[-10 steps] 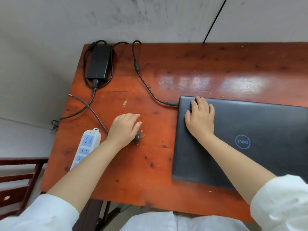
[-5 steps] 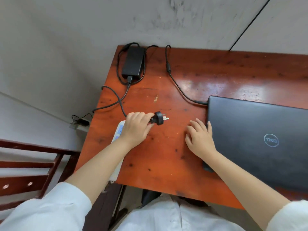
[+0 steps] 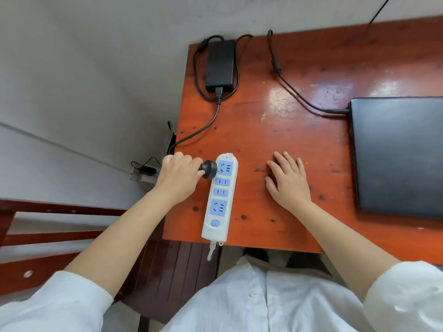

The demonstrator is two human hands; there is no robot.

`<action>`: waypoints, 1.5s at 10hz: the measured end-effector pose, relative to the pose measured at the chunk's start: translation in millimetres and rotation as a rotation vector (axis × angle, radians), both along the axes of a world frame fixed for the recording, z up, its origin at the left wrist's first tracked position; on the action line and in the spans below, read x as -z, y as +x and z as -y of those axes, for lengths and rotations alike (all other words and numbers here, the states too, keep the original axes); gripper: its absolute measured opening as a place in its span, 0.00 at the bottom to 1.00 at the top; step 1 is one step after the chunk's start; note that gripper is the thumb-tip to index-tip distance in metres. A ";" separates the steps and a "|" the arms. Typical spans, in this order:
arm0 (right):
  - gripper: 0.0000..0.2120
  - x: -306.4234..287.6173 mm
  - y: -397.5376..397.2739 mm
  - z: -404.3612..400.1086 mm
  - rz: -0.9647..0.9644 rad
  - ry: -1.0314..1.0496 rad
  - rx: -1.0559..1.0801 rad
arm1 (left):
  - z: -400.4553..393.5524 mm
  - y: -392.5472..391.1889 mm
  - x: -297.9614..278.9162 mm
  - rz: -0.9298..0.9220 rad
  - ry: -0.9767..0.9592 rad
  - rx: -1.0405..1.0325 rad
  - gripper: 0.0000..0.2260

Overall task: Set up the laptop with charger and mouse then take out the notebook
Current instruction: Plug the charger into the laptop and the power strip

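Note:
My left hand (image 3: 178,178) grips the charger's black plug (image 3: 209,169), held at the left side of the white power strip (image 3: 219,197), beside its top blue socket. The black charger brick (image 3: 220,64) lies at the table's far left corner, and its cable (image 3: 296,91) runs into the closed black laptop (image 3: 398,154) on the right. My right hand (image 3: 288,179) rests flat and open on the red-brown table (image 3: 275,130), between the strip and the laptop. No mouse or notebook is in view.
The strip's own cord (image 3: 212,251) hangs over the table's near edge. A wall outlet with a black adapter (image 3: 145,170) sits low on the wall left of the table. A dark wooden chair frame (image 3: 36,236) stands at the lower left.
My left hand lifted the plug off the table and carried it left to the power strip. My right hand slid off the laptop lid onto the table. The view swung left.

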State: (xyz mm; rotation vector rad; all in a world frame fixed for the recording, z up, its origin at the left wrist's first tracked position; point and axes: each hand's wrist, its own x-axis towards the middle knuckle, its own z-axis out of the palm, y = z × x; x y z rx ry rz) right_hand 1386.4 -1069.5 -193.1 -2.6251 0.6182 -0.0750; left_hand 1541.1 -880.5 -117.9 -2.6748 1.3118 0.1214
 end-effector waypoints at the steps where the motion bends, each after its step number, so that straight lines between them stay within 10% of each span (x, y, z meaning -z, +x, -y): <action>1: 0.17 0.4 -0.8 -0.7 0.018 -0.009 0.001 | 6.2 8.8 -2.7 -0.055 0.004 0.010 0.10; 15: 0.14 3.2 0.5 -3.5 0.080 -0.058 0.053 | 85.1 3.3 -21.2 -0.091 0.746 0.284 0.11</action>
